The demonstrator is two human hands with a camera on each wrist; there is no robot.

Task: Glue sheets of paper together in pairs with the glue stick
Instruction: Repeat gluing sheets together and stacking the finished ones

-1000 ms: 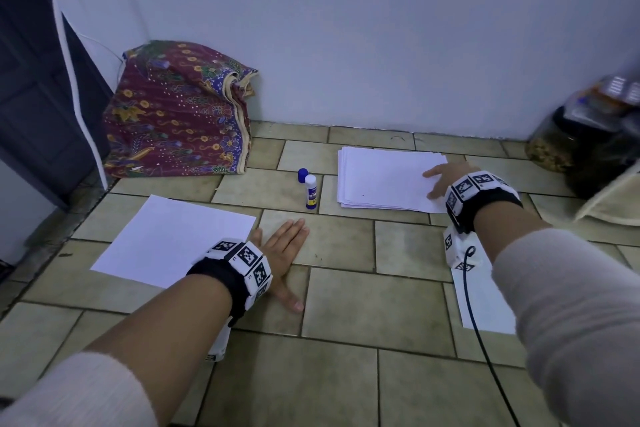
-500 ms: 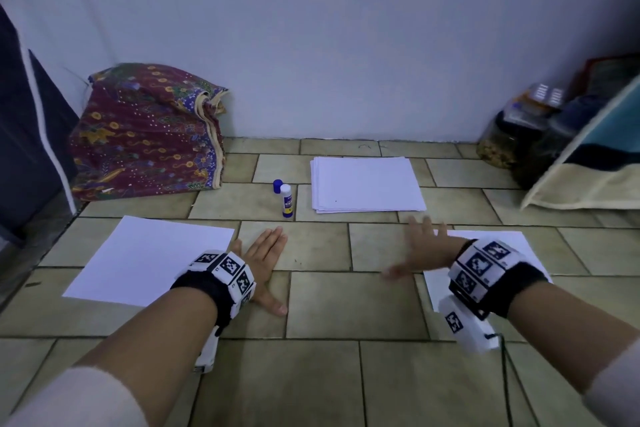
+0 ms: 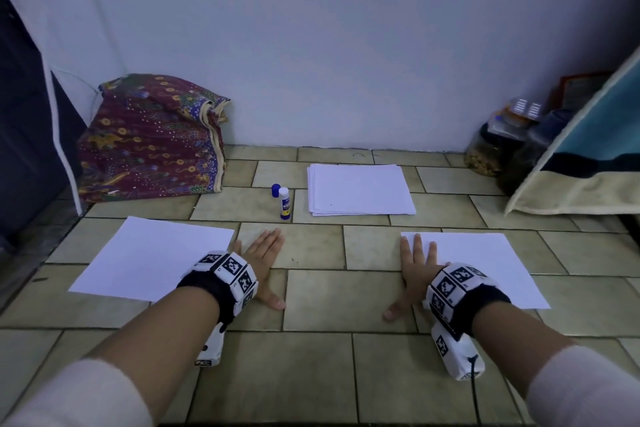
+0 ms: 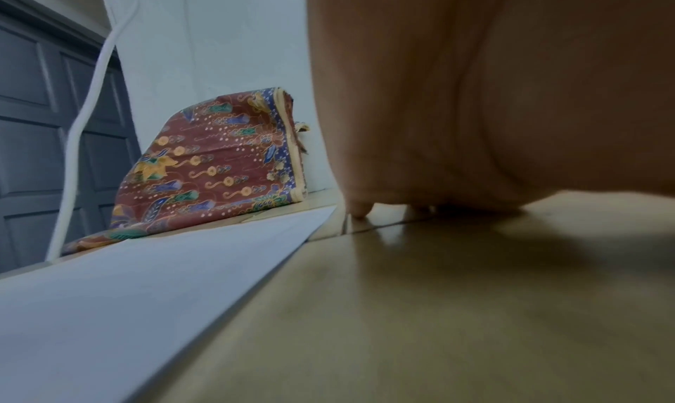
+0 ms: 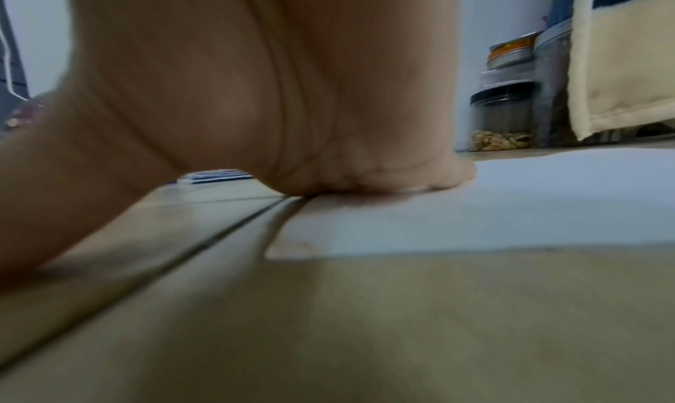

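Left hand (image 3: pixel 264 262): lay flat, fingers straight, on the beige tiled floor (image 3: pixel 311 367) — beside a single white paper sheet (image 3: pixel 152 258).
Right hand (image 3: pixel 414 270): fingers spread, pressing another white sheet (image 3: pixel 491 263).
Blue-capped white glue stick (image 3: pixel 284 203): upright — left of the white paper stack (image 3: pixel 360 189).

At centre frame the paper stack (image 3: pixel 360 189) lay right of the glue stick (image 3: pixel 284 203); single sheets (image 3: pixel 152 258) lay lower left and lower right.
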